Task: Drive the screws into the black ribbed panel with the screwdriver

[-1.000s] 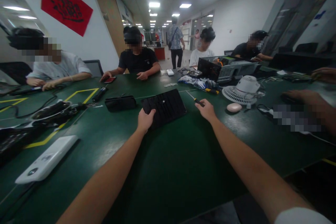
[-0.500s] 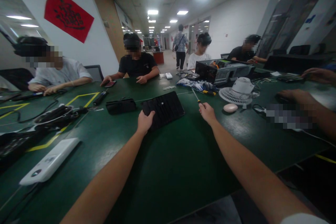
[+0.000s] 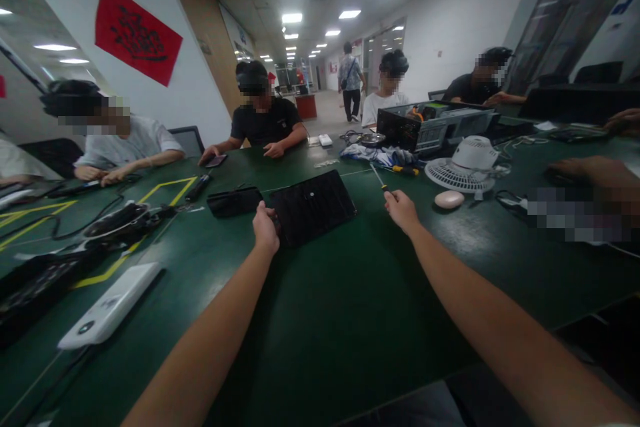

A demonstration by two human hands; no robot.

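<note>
My left hand is at the left edge of a black folding case, its fingers curled against that edge and its thumb off the front face. The case lies opened out, with strip-like slots and a small round snap button. Closed around a slim screwdriver is my right hand. The metal shaft points away and to the left; most of the handle is hidden in my fist. Just left of the case rests a black pouch.
A white fan, a pinkish oval mouse, an opened computer case and gloves sit to the right. On the left are a white power bank-like device and tangled black cables. Several people sit around the green table.
My left thumb has slid off the front of the folding case toward its edge. The screwdriver has turned a little and sits deeper in my right hand. The background walker is farther off.
</note>
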